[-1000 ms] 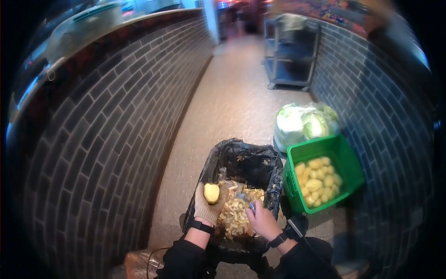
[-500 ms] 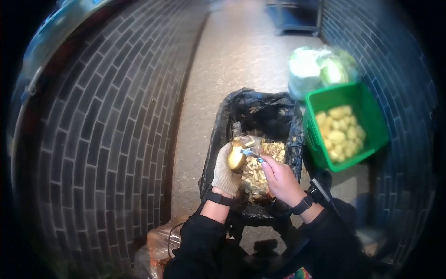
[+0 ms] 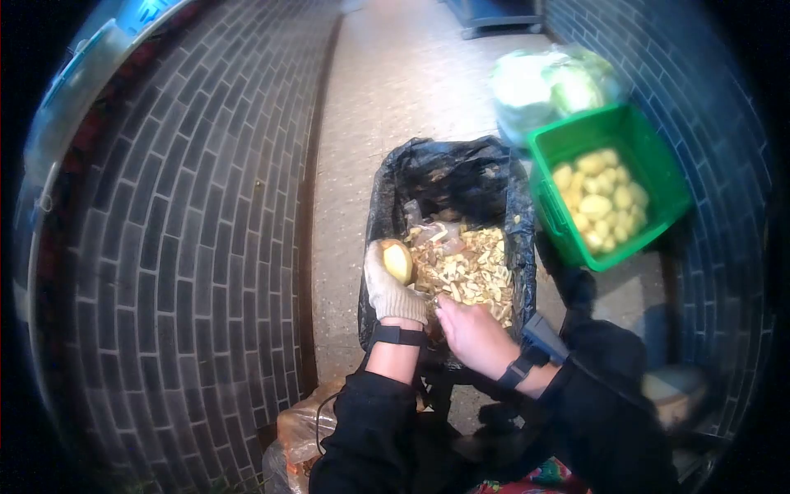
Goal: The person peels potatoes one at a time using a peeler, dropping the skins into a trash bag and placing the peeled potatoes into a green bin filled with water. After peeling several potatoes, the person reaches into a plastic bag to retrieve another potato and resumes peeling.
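My left hand point(image 3: 388, 288), in a pale knitted glove, is closed around a partly peeled potato point(image 3: 398, 262) whose bare yellow side faces up. Below and to the right, close to the glove's cuff, my right hand point(image 3: 476, 331) is bare and closed. It grips a peeler, now almost wholly hidden by the fingers and apart from the potato. Both hands are over a bin lined with a black bag point(image 3: 517, 206). Inside it lies a heap of potato peelings point(image 3: 469, 267) with some clear plastic.
A green crate point(image 3: 658, 177) of peeled potatoes point(image 3: 599, 206) stands to the right. Behind it are cabbages in a plastic bag point(image 3: 547, 86). A dark brick wall point(image 3: 197, 214) runs along the left, another on the right. A plastic bag point(image 3: 304, 424) sits at lower left.
My right hand has come down and left with the peeler, off the potato. The left hand with the potato has shifted left and turned. The camera's view has also shifted slightly.
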`<state>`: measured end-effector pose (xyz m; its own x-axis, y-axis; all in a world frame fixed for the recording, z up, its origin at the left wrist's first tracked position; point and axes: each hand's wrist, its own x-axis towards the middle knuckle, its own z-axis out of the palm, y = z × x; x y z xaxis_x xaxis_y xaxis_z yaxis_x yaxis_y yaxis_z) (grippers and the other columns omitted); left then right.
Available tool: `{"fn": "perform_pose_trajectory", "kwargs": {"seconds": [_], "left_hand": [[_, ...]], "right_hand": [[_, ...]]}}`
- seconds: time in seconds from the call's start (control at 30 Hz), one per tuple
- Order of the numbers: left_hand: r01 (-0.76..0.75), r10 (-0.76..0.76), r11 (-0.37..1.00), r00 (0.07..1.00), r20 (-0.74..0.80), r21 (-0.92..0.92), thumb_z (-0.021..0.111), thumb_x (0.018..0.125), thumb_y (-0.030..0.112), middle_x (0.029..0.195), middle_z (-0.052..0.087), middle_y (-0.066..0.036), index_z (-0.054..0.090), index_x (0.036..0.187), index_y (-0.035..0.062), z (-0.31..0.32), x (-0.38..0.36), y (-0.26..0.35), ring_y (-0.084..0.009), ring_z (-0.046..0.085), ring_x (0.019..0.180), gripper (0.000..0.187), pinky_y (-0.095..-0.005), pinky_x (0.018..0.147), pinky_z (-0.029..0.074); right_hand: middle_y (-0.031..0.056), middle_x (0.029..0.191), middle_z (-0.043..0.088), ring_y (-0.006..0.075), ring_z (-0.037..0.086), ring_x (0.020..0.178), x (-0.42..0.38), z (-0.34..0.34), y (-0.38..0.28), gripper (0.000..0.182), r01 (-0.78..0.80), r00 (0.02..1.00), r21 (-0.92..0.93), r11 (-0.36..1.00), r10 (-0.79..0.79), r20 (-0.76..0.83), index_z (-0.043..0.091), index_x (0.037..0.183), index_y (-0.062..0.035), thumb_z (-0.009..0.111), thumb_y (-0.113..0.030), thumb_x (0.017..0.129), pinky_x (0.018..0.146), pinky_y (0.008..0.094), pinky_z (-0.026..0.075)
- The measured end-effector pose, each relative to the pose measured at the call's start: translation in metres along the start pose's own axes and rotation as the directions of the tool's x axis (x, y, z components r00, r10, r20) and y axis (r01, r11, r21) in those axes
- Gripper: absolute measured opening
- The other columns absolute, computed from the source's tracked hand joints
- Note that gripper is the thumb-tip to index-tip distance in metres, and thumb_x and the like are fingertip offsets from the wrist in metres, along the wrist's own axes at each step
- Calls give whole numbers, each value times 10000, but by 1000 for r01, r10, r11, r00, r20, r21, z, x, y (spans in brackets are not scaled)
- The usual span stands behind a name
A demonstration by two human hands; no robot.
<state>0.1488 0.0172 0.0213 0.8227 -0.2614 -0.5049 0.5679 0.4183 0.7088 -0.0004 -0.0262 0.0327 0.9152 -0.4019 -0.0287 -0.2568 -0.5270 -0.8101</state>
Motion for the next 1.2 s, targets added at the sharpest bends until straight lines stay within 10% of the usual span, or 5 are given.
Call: {"fn": "perform_pose_trajectory", "kwargs": {"seconds": [0.1, 0.33, 0.63, 0.8, 1.2], "left_hand": [[121, -119, 993, 984, -132, 3, 592, 878, 551, 809, 610, -16, 607, 959, 144, 32, -33, 22, -172, 593, 762, 415, -286, 647, 457], [62, -60, 998, 984, 166, -8, 560, 939, 437, 893, 644, -45, 611, 1022, 123, 15, -18, 15, -191, 616, 798, 329, -302, 706, 511], [-326, 288, 899, 943, 167, 291, 608, 946, 293, 1007, 621, -67, 605, 1131, 58, 2, -13, -7, -173, 606, 891, 300, -307, 738, 529], [-136, 147, 974, 988, -44, 183, 535, 943, 475, 844, 623, -34, 596, 985, 134, 22, -20, 9, -164, 614, 706, 348, -295, 603, 512], [155, -175, 982, 964, 202, 107, 516, 944, 419, 914, 676, -75, 616, 1026, 76, 10, -15, 11, -218, 658, 819, 367, -350, 703, 545]], "right_hand": [[240, 782, 648, 420, 634, 721, 4, -4, 0, 229, -6, 1000, -13, 1000, 6, -23, 570, 1102, 4, 506, -179, 980, 644, 496, 503], [209, 708, 620, 393, 626, 657, 25, -43, 9, 194, 44, 977, 19, 999, -39, -208, 573, 1062, -37, 491, -197, 987, 590, 513, 471], [202, 710, 632, 385, 633, 638, 21, -30, 7, 238, 30, 972, -89, 996, -50, -230, 545, 1106, -12, 466, -209, 999, 569, 492, 496], [229, 741, 638, 399, 641, 693, 4, -13, -9, 250, -24, 999, -15, 1000, 23, -36, 539, 1119, 13, 487, -195, 991, 653, 503, 500], [218, 792, 631, 407, 624, 732, 25, -52, 15, 218, 31, 986, 23, 999, -27, -165, 573, 1091, -35, 498, -214, 992, 668, 497, 488]]}}
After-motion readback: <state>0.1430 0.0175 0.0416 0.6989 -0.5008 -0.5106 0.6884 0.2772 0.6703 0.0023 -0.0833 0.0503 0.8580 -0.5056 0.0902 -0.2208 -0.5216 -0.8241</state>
